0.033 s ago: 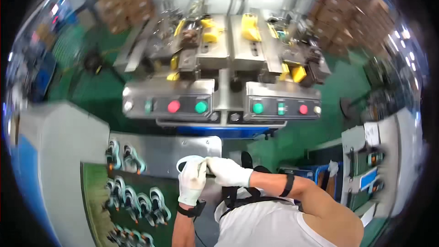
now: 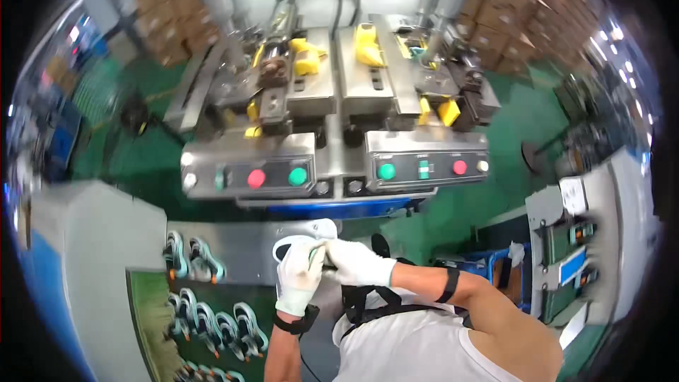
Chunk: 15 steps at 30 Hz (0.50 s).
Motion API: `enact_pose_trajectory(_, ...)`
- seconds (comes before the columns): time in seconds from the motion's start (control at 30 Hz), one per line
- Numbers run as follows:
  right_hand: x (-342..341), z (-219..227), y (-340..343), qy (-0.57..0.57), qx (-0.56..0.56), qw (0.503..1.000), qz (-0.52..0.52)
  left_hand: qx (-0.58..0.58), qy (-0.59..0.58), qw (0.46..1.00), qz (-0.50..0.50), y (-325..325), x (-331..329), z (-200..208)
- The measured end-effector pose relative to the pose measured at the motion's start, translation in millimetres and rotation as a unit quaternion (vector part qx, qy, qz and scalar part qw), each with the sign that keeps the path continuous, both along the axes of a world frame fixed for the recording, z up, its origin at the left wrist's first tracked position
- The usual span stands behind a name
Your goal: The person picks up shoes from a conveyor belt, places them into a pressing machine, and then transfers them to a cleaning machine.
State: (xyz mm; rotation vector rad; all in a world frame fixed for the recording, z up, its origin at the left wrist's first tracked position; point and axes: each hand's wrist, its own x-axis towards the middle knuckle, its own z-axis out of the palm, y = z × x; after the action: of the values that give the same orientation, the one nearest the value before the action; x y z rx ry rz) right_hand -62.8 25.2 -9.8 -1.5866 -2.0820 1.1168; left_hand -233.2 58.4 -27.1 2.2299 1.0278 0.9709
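My left hand [image 2: 300,277], in a white glove, is closed at the edge of the bench with its fingers bent. Against it shows a white piece with a curved rim [image 2: 284,246], looking like part of a shoe; the glove covers most of it. My right hand [image 2: 356,263], also gloved in white, meets the left one with fingers pinched together. What lies between its fingertips is hidden. Beneath and beyond both hands stretches a grey metal bench top [image 2: 244,237].
Several sneakers stand on the bench's left end [image 2: 201,260] and in rows on a green conveyor [image 2: 152,311]. Ahead is a two-station machine with yellow shoe-shaped forms [image 2: 368,46] and button panels [image 2: 247,173]. To the right are a blue cart [image 2: 491,269] and a rack [image 2: 559,269].
The view has shifted slightly, so the machine sits a little lower and further left. My hands stay together, and the picture is sharper.
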Motion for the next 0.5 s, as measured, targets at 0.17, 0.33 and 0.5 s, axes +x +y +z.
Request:
enact_pose_trajectory(0.17,157.2,16.8,-25.3,0.263,-0.04,0.913,-0.309,0.068,-0.098,0.982,-0.146,65.2,150.5,81.8)
enact_pose_trajectory(0.33,247.5,11.7,-84.4,0.591,-0.046,0.685,-0.423,-0.118,-0.222,0.958,-0.137,90.7,249.7,89.2)
enact_pose_trajectory(0.5,292.5,2.8,-99.1,0.634,0.079,0.588,-0.496,-0.138,-0.153,0.964,-0.166,121.0,331.6,90.9)
